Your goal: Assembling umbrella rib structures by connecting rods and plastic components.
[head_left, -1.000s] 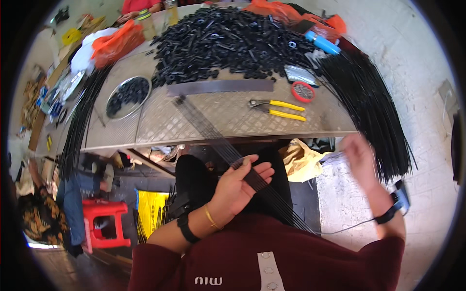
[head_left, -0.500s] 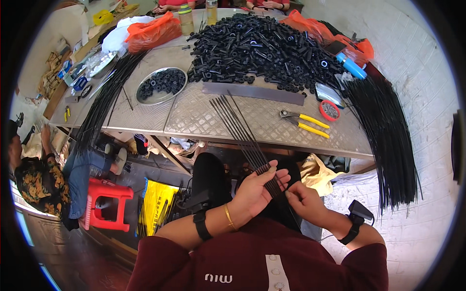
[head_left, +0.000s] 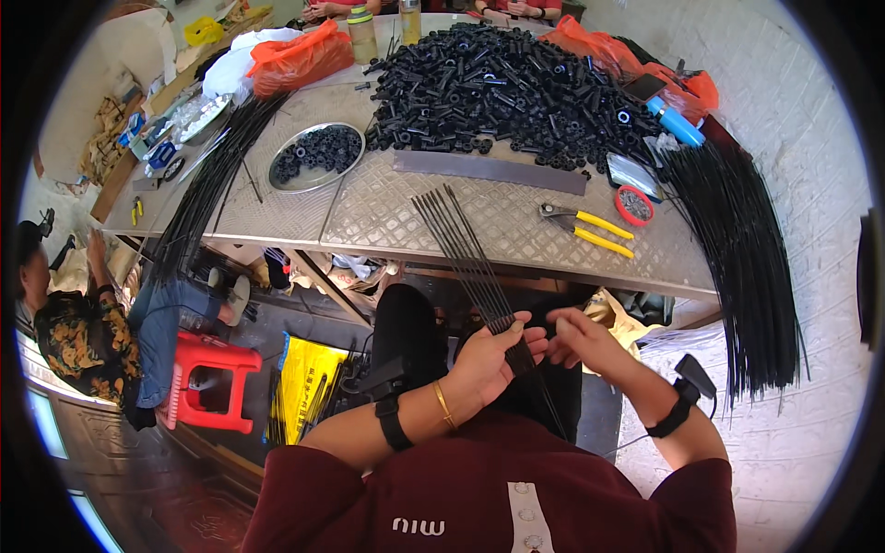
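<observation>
A fan of thin black rods point(head_left: 472, 269) slants up from my lap toward the table's front edge. My left hand point(head_left: 489, 367) is wrapped round its lower part, the thumb lying across the rods and the fingertips showing beyond them. Their lower ends run down toward my shirt. Just right of the bundle, my right hand point(head_left: 590, 343) is raised with its fingers loosely apart and nothing visible in it. Yellow-handled pliers point(head_left: 590, 230) lie on the table ahead, near a small red bowl point(head_left: 634, 205) of tiny metal pieces.
A large heap of black tubular parts point(head_left: 507, 88) covers the table's far middle. A metal dish point(head_left: 316, 158) holds black rings. Long black rods point(head_left: 737, 267) overhang the right edge; others point(head_left: 207, 198) overhang the left. A red stool point(head_left: 212, 382) and a seated person point(head_left: 88, 341) are left.
My right hand has moved up and away from the lower part of the rods, its fingers opening. One rod that slanted apart from the bundle now lies nearly in line with it.
</observation>
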Demonstrator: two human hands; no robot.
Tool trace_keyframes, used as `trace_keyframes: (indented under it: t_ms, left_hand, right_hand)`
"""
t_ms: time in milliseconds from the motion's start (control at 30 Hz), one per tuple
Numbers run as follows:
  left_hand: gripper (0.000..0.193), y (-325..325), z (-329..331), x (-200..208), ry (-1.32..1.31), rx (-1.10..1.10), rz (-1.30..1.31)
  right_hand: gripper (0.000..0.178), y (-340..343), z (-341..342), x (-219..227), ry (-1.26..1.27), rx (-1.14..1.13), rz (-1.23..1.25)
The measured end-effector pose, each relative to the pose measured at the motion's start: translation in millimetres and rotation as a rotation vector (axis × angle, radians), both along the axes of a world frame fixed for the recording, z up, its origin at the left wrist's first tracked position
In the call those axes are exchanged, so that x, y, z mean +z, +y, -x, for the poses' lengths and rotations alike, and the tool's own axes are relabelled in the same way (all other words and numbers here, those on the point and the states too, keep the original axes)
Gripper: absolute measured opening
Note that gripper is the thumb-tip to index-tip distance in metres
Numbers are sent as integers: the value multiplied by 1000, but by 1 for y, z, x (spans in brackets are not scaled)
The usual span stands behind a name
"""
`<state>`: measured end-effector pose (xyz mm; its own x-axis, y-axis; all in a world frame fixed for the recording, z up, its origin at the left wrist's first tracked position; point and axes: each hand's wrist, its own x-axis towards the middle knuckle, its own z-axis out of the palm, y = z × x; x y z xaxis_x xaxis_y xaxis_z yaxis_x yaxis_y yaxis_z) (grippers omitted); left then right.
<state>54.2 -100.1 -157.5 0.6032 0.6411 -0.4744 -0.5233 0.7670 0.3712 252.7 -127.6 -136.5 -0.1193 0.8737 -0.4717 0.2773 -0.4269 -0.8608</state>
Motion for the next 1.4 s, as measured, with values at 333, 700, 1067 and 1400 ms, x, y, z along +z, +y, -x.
trace_keyframes:
  t_ms: [333,700,1067,1400]
  left_hand:
    - [29,-19,0,123,-192,-157,-361]
    - [25,49,8,134,404,-434,-1393]
    - [22,125,24,45,265,-394,-872]
    - [24,137,22,43,224,-492,-823]
  right_hand:
    - [104,14,5,90,538,221,127]
    - [87,123,20,179,758,-120,-350]
    - [82,260,-12,101,127,-122,-419]
    - [34,196,18,153,105,453,-428]
